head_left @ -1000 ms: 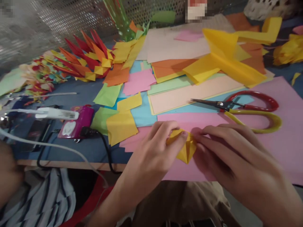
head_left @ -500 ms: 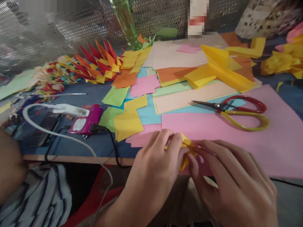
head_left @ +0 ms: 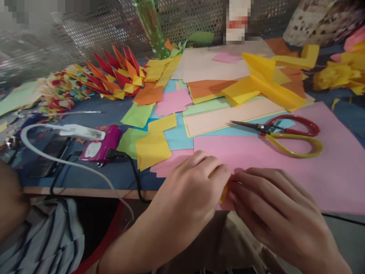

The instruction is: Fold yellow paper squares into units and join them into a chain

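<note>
At the table's near edge, my left hand (head_left: pixel 196 186) is closed around a folded piece of yellow paper (head_left: pixel 224 195), most of which the fingers cover. My right hand (head_left: pixel 273 205) meets it from the right, fingertips pinched together at the paper's right side. Both hands are over the front of a large pink paper sheet (head_left: pixel 285 167). Beyond them on the sheets lie scissors (head_left: pixel 261 128) with one red and one yellow handle, the points toward the left. Yellow paper squares (head_left: pixel 154 150) lie left of my hands.
A magenta power strip (head_left: pixel 101 144) with a white plug and cables sits at left, beside a dark phone (head_left: pixel 51 152). Behind are a red-orange folded paper piece (head_left: pixel 119 74), a green bottle (head_left: pixel 152 30) and yellow folded paper (head_left: pixel 262 82). Another person's striped sleeve (head_left: pixel 48 236) shows at lower left.
My left hand has turned over the yellow paper and its fingers have closed further, so less paper shows. My right fingertips have drawn together beside it.
</note>
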{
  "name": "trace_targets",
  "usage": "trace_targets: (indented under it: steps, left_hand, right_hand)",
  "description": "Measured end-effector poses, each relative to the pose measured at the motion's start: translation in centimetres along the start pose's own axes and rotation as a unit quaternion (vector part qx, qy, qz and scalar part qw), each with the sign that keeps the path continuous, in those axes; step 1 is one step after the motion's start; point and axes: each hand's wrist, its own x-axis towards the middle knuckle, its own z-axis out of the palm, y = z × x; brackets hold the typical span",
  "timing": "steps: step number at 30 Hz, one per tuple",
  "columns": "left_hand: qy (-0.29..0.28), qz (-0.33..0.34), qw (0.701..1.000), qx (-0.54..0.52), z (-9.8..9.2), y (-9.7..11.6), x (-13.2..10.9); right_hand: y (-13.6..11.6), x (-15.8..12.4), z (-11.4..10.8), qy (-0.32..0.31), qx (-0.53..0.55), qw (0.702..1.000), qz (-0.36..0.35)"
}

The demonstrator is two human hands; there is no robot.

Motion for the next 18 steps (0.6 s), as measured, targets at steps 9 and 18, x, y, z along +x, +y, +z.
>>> trace_targets:
  steps: [9,18]
  left_hand:
    - [0.05,0.019,0.998,0.04,0.4,-0.3,-1.3]
    - [0.038,-0.019,0.998,0.042,-0.6,0.1,-0.8]
  right_hand:
    - [0.3,-0.1,0.0,-0.01,0.007,0.999,-0.03]
    - [-0.1,0.1,0.5,-0.008,0.014,1.0,-0.008]
